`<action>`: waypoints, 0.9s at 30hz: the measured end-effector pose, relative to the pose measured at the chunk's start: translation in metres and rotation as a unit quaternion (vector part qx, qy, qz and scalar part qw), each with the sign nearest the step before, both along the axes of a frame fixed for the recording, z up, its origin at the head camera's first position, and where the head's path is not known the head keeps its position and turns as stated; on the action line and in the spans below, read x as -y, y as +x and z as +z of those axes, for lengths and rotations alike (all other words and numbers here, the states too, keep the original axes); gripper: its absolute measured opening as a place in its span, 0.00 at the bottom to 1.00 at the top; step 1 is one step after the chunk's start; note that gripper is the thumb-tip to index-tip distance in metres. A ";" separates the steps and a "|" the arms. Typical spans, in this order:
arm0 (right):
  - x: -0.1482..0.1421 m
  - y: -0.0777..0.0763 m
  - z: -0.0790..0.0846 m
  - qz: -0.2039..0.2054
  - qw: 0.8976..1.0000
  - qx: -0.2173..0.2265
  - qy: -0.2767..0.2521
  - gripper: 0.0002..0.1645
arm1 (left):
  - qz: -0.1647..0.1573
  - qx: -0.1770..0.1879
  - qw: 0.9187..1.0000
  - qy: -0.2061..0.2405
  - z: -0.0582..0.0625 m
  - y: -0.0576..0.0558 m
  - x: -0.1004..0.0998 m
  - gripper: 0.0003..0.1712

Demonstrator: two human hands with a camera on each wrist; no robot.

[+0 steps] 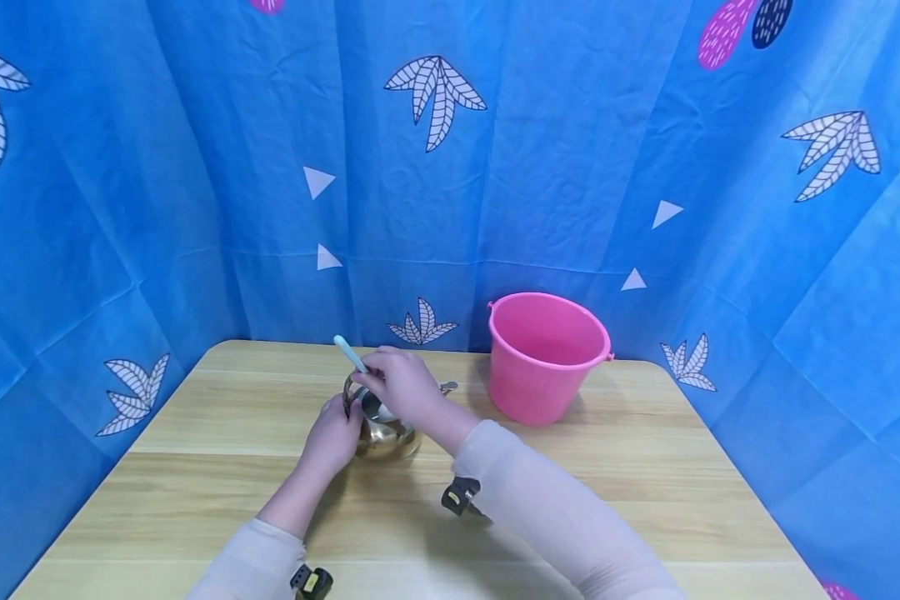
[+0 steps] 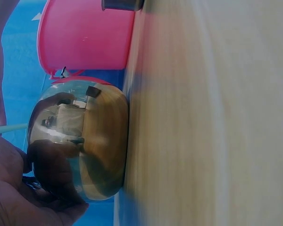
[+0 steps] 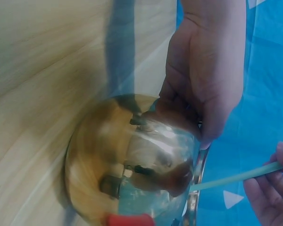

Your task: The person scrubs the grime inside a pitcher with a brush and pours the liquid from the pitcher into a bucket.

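Note:
A shiny gold-coloured metal kettle (image 1: pixel 387 440) with an open top stands upright on the table. My left hand (image 1: pixel 335 435) holds it on the left, by its rim and handle side; in the left wrist view that hand (image 2: pixel 23 193) curls against the polished body (image 2: pixel 80 146). Over the opening, my right hand (image 1: pixel 405 383) pinches a thin pale green stick (image 1: pixel 350 353). In the right wrist view, the stick (image 3: pixel 236 178) slants between the right fingers (image 3: pixel 269 188) and the kettle's mouth. Its lower end is hidden inside, so its kind cannot be told.
A pink bucket (image 1: pixel 547 392) stands right of the kettle, near the back of the light wooden table (image 1: pixel 585 500). Blue patterned curtain (image 1: pixel 562 183) hangs behind and along both sides. Black straps with small devices sit on both sleeves.

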State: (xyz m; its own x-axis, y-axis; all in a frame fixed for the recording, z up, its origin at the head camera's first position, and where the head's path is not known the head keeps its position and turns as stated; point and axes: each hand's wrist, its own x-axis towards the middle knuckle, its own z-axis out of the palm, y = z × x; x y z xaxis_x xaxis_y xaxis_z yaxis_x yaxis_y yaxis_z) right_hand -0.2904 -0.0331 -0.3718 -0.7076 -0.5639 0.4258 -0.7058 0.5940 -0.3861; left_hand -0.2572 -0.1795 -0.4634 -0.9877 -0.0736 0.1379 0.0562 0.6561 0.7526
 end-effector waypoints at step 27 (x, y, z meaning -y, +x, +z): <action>0.001 -0.019 0.005 -0.025 0.994 0.093 -0.049 0.10 | 0.022 0.001 1.000 0.000 0.003 -0.001 -0.004 0.28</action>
